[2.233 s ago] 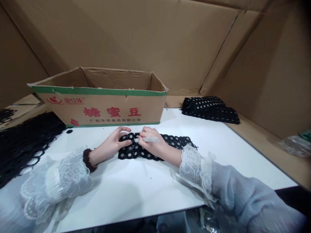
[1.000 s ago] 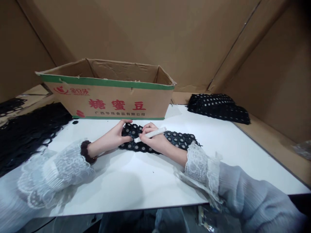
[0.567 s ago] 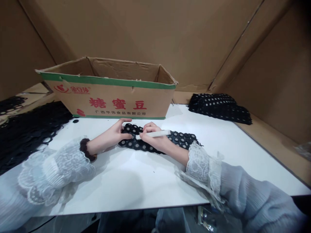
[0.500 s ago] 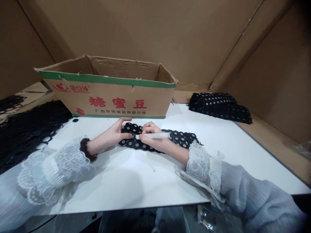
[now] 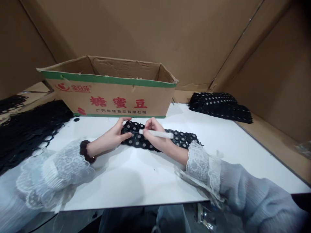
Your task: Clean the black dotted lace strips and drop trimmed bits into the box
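Observation:
A black sheet (image 5: 136, 139) covered in rows of grey round discs lies flat on the white table. My left hand (image 5: 116, 133) holds its left end, the thumb on top and the index finger stretched along the far edge. The other fingers of this hand are mostly hidden. A white pen-shaped tool (image 5: 159, 133) is gripped in my right hand (image 5: 155, 131), above the middle of the sheet. Its tip points left, toward the discs near my left thumb; I cannot tell whether it touches them. My right hand and wrist cover part of the sheet.
Behind my hands stands an open cardboard box (image 5: 116, 85) with a green rim. Black perforated scrap (image 5: 31, 129) is piled at the left, with a loose black disc (image 5: 76, 119) beside it. More black dotted sheets (image 5: 218, 106) lie at the back right. Cardboard walls enclose the table (image 5: 136, 191).
My right hand and the white tool have lifted slightly away from my left thumb, the tip shifting right and up. The sheet has shifted slightly right. My left hand has barely moved.

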A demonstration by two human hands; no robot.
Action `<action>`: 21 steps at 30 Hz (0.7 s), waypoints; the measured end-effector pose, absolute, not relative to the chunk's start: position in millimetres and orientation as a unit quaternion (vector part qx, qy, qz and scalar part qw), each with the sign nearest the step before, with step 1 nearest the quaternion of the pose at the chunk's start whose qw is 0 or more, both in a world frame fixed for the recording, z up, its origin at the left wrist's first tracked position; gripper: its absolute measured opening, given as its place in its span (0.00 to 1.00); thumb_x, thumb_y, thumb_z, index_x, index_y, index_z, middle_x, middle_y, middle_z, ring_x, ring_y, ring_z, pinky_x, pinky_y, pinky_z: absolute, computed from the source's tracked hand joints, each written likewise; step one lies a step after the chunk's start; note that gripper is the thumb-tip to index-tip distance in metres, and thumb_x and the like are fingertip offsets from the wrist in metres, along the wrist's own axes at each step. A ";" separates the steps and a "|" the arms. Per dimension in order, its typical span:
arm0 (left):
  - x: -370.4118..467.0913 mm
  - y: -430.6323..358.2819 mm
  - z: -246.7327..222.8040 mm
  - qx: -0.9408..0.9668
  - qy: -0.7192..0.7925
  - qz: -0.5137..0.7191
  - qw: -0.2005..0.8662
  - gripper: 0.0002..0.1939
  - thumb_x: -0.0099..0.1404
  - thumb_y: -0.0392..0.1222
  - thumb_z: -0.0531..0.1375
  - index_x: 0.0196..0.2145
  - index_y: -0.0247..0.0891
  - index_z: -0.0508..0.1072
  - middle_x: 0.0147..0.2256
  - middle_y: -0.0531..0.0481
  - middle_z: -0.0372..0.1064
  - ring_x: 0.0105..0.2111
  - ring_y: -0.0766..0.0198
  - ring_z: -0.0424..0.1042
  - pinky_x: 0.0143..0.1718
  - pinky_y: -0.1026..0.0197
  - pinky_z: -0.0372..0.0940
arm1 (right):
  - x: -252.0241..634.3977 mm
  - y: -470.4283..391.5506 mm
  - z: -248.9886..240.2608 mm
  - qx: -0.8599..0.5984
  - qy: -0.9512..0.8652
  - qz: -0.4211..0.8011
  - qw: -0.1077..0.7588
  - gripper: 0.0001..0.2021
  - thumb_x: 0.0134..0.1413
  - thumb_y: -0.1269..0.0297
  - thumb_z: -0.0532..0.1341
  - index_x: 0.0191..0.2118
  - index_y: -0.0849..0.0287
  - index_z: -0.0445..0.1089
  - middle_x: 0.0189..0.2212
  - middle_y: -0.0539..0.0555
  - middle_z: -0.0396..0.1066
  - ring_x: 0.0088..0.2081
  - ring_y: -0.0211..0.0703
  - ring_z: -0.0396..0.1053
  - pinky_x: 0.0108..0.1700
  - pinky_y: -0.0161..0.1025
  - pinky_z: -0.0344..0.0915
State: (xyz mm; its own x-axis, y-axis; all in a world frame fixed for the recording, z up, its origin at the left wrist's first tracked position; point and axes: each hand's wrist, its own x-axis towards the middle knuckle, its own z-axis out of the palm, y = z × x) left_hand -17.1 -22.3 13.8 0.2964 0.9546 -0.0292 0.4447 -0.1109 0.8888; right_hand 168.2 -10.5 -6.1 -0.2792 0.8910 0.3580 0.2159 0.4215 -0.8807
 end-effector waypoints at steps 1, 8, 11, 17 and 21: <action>-18.2 -22.0 14.0 0.679 0.506 0.305 0.435 0.28 0.59 0.42 0.56 0.55 0.42 0.50 0.34 0.52 0.62 0.32 0.66 0.62 0.32 0.64 0.60 | 168.4 -12.1 -3.9 -0.381 -0.691 0.395 0.470 0.05 0.47 0.67 0.54 0.29 0.56 0.54 0.23 0.45 0.55 0.24 0.33 0.55 0.27 0.33 0.54; -29.6 -21.9 12.7 0.701 0.441 0.266 0.493 0.38 0.54 0.40 0.60 0.58 0.46 0.44 0.40 0.50 0.61 0.37 0.65 0.64 0.35 0.63 0.63 | 165.3 -21.5 -5.5 -0.348 -0.680 0.506 0.401 0.08 0.45 0.69 0.54 0.28 0.56 0.50 0.18 0.42 0.55 0.18 0.30 0.52 0.21 0.30 0.48; -30.2 -21.1 13.7 0.705 0.448 0.255 0.488 0.40 0.54 0.41 0.60 0.59 0.44 0.43 0.38 0.50 0.61 0.33 0.66 0.64 0.32 0.65 0.63 | 164.7 -21.3 -7.6 -0.334 -0.687 0.520 0.383 0.09 0.45 0.69 0.54 0.27 0.56 0.48 0.19 0.42 0.55 0.19 0.30 0.52 0.21 0.30 0.49; -30.5 -19.7 16.1 0.722 0.479 0.223 0.446 0.40 0.54 0.42 0.61 0.59 0.40 0.44 0.30 0.53 0.61 0.23 0.70 0.62 0.22 0.68 0.58 | 164.6 -20.6 -5.9 -0.350 -0.724 0.475 0.358 0.09 0.44 0.70 0.55 0.25 0.57 0.50 0.19 0.42 0.51 0.20 0.29 0.48 0.20 0.30 0.46; -31.4 -20.8 14.9 0.745 0.495 0.199 0.401 0.38 0.55 0.42 0.59 0.58 0.39 0.44 0.26 0.55 0.60 0.21 0.69 0.61 0.21 0.67 0.57 | 164.2 -18.9 -8.9 -0.346 -0.735 0.471 0.344 0.09 0.45 0.69 0.55 0.25 0.57 0.50 0.19 0.42 0.51 0.20 0.29 0.48 0.21 0.30 0.46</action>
State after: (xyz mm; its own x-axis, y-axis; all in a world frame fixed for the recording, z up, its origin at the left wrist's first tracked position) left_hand -31.4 -20.8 14.9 0.4311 0.8966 -0.1013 0.5778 -0.1882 0.7942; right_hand 164.2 -18.9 -8.9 -0.5241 0.8324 0.1799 0.1837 0.3168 -0.9305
